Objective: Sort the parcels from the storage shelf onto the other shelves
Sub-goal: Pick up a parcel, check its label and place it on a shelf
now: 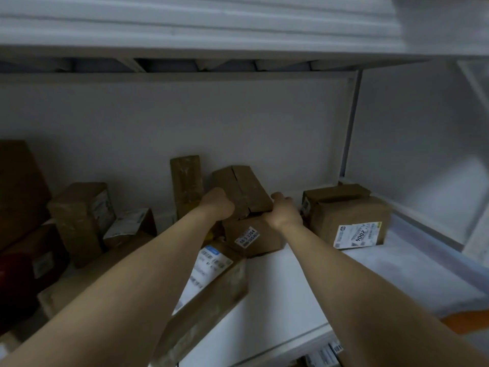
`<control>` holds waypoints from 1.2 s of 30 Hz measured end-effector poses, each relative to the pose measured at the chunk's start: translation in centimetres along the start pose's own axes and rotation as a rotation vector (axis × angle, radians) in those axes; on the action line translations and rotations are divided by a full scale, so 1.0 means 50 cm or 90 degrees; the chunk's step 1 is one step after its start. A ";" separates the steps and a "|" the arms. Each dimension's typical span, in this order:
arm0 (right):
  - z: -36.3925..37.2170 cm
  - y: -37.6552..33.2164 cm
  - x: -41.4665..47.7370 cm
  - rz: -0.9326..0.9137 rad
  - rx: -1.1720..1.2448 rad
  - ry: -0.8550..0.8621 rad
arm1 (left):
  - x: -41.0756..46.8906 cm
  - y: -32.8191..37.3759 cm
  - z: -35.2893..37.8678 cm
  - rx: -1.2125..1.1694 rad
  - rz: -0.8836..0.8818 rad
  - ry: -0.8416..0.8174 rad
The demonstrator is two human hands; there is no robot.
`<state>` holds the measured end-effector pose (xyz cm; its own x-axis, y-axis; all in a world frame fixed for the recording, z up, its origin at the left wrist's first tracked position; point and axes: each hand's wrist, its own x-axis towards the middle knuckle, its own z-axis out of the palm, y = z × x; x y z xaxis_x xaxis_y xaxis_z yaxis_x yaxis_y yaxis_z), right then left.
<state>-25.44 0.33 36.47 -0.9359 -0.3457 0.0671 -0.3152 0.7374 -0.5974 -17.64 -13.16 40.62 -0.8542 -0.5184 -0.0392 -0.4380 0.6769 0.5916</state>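
On the left of the white shelf [317, 287] a tall dark carton [18, 186] stands against the back wall, with a dark red item [13, 268] in front of it. Right of these are an upright taped parcel [79, 221] and a small labelled box [129, 223] leaning beside it. A long box [214, 287] with a white label lies near the shelf edge, partly under the left forearm. A slim upright parcel [186, 178] stands at the back.

The left grip [218, 205] is closed on the left near side of the brown parcel [242, 190], its fingers hidden behind the cardboard. This parcel sits tilted in the middle of the shelf, on top of a barcode-labelled box [251, 238]; whether it is lifted clear cannot be told. The right grip [284, 210] holds the parcel's right near corner, fingers curled over the edge.

Further right, a parcel marked 2004 [349, 221] lies apart from the hands, with another box [334, 193] just behind it.
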 end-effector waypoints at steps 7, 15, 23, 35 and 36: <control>0.000 0.007 0.035 -0.040 0.072 -0.061 | 0.019 0.022 0.020 -0.023 -0.035 -0.037; -0.012 0.028 0.041 -0.123 -0.008 -0.077 | 0.035 0.039 0.034 -0.063 -0.070 -0.016; -0.053 0.057 0.032 -0.107 0.078 -0.010 | 0.038 0.070 0.052 -0.200 -0.098 -0.031; -0.016 0.032 0.011 0.066 -0.170 -0.134 | 0.048 0.067 0.076 -0.213 -0.158 -0.062; -0.011 0.022 0.010 0.082 -0.181 -0.146 | 0.047 0.068 0.073 -0.207 -0.161 -0.067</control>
<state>-26.33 1.28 36.28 -0.9211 -0.3375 -0.1941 -0.2590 0.9034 -0.3419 -22.18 -10.17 39.60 -0.7625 -0.5791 -0.2885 -0.5410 0.3259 0.7753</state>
